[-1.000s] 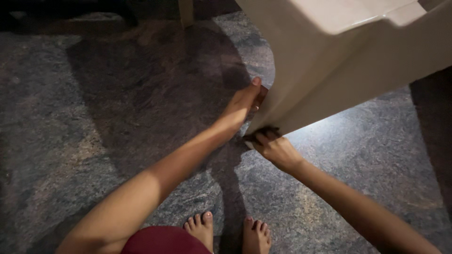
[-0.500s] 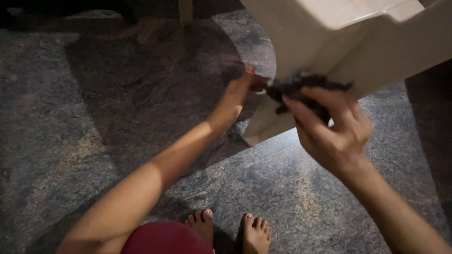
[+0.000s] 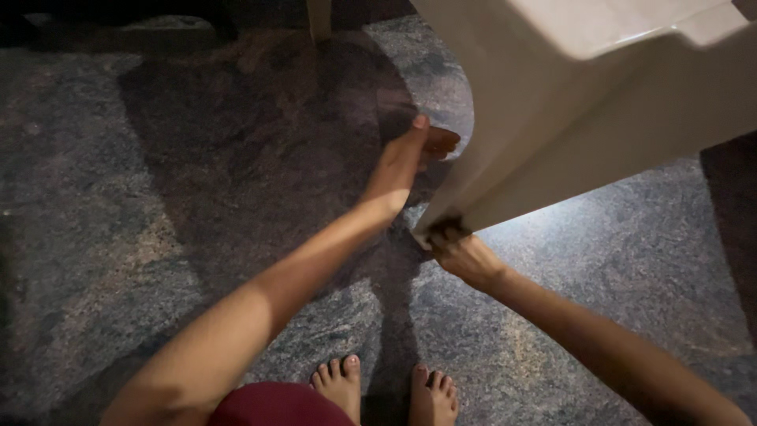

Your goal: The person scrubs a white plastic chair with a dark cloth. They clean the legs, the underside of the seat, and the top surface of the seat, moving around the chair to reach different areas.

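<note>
The person stands barefoot over a tilted cream plastic chair [image 3: 599, 118], seen from above. Its long axis runs from lower left to upper right, and the lowest corner comes down just in front of the person, a little right of centre.

The right hand [image 3: 467, 256] is at that low corner, directly beneath it, fingers curled up against the edge. A small dark wad [image 3: 448, 229] (cloth or scrubber, can't tell which) sits pinched between the fingertips and the plastic, so the hand is closed on it, though how tightly isn't visible.

The left hand [image 3: 410, 154] reaches farther out, up along the chair's left edge, palm turned toward the surface w/ fingers held together and mostly straight. It looks to rest flat against the side, not wrapped around anything; the fingertips go out of sight behind the chair, so a grip there can't be ruled out.

So the right hand is nearer the body and lies under the corner; the left is farther along the same edge, toward the upper part.

Materials: chair is smooth moulded plastic, matte, pale, w/ a stepped ridge near the top. The floor [image 3: 158, 197] is polished speckled stone, grey-blue w/ tan patches, darkened by the chair's shadow at centre. The bare feet [image 3: 386, 386] stand close together at the bottom edge, beside a dark red garment [image 3: 276, 406].
</note>
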